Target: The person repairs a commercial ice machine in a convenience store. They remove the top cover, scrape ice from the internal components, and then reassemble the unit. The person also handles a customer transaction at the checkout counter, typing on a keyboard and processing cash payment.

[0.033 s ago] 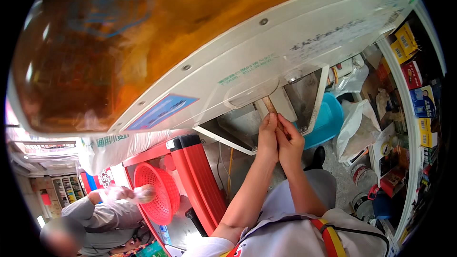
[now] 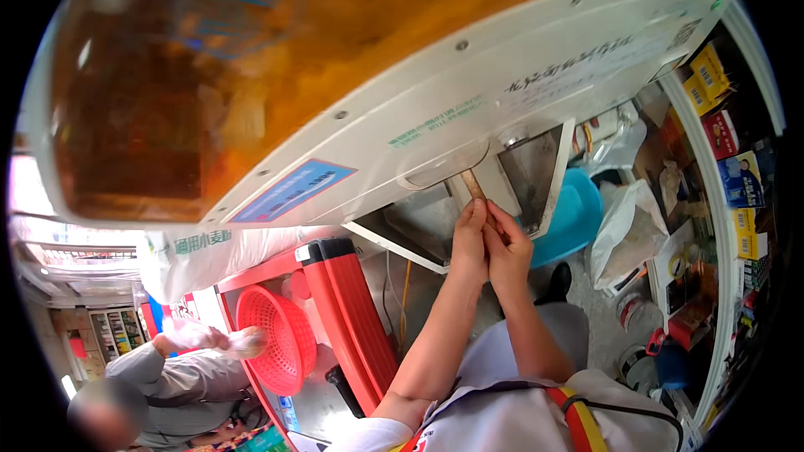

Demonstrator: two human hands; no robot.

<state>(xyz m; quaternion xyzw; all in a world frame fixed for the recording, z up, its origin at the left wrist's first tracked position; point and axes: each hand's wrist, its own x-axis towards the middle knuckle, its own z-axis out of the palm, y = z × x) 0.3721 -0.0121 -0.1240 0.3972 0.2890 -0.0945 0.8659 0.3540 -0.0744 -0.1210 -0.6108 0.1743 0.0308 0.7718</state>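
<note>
Both my hands meet in front of a white machine panel (image 2: 377,176). My left hand (image 2: 471,243) and my right hand (image 2: 511,255) are closed together round the lower end of a narrow brown stick (image 2: 474,184), which looks wooden. Its upper end lies against a pale strip between two metal-lined openings under the panel. On either side, the left metal opening (image 2: 414,222) and the right metal opening (image 2: 536,176) flank my fingers. The part of the stick inside my grip is hidden.
A large amber see-through cover (image 2: 293,59) tops the machine. At left, a person holds a plastic-covered bundle near a red basket (image 2: 293,343) beside a red ribbed case (image 2: 347,326). A blue basin (image 2: 574,218) and a white sack (image 2: 632,230) lie right, before packed shelves.
The whole view has shifted slightly, and the machine's panel sits at a little different angle. My hands keep the same hold on the stick.
</note>
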